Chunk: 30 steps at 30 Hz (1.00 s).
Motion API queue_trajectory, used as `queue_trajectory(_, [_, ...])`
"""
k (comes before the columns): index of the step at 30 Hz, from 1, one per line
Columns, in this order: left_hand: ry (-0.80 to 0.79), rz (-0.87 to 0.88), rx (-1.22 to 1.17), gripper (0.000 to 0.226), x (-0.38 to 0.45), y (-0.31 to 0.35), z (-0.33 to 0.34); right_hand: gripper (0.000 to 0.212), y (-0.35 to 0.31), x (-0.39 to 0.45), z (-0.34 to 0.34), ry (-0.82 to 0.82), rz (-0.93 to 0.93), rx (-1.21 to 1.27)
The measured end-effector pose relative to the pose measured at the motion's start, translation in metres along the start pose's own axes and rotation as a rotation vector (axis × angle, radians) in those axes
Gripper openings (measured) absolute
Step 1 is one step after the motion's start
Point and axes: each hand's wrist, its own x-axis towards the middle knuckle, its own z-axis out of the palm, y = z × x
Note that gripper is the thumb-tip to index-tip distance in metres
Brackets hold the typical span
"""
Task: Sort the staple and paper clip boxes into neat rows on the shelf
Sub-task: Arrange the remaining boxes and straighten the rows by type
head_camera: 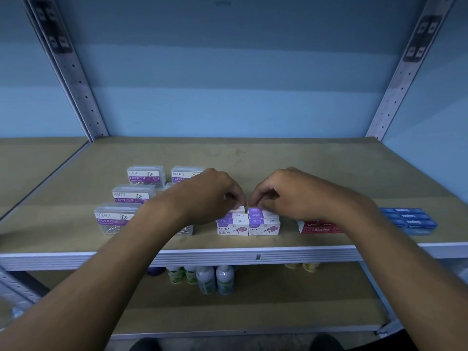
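1. The person stands at a metal shelf (253,254) with both bare arms reaching in over its tan board.
2. Near the front middle sit two columns of white-and-purple staple boxes (249,225), side by side and touching, labels facing forward.
3. The left hand (207,193) has its fingers curled down, pinching the rear box of the left column.
4. The right hand (291,193) does the same, its fingertips gripping the rear purple-topped box of the right column; the two hands nearly meet.
5. To the left stand clear paper clip boxes (115,219) in two front-to-back rows, the nearer column partly hidden behind the left forearm.
6. To the right a red staples box (317,228) peeks out under the right forearm, and beyond it lies a block of blue staples boxes (411,220).
7. On the lower shelf stand small white bottles (215,278).
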Motion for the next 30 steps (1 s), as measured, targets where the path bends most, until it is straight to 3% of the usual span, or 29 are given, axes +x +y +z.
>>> queue_trajectory(5, [-0.036, -0.018, -0.045, 0.020, -0.004, 0.000, -0.005, 0.021, 0.001, -0.005, -0.005, -0.052, 0.019, 0.047])
queue_trajectory(8, [-0.101, -0.064, -0.052, 0.045, -0.006, -0.001, -0.006, 0.050, 0.001, -0.006, -0.003, -0.110, 0.052, -0.017])
queue_trajectory(10, [-0.116, -0.080, -0.032, 0.054, -0.007, -0.001, -0.005, 0.059, -0.001, -0.006, -0.001, -0.124, 0.054, -0.062])
queue_trajectory(17, [-0.074, -0.051, 0.041, 0.045, -0.003, 0.001, 0.001, 0.043, -0.003, -0.004, 0.005, -0.125, 0.042, -0.104])
queue_trajectory(30, [-0.003, 0.012, 0.101, 0.038, -0.003, 0.001, 0.010, 0.038, -0.007, -0.003, 0.008, -0.106, 0.036, -0.165])
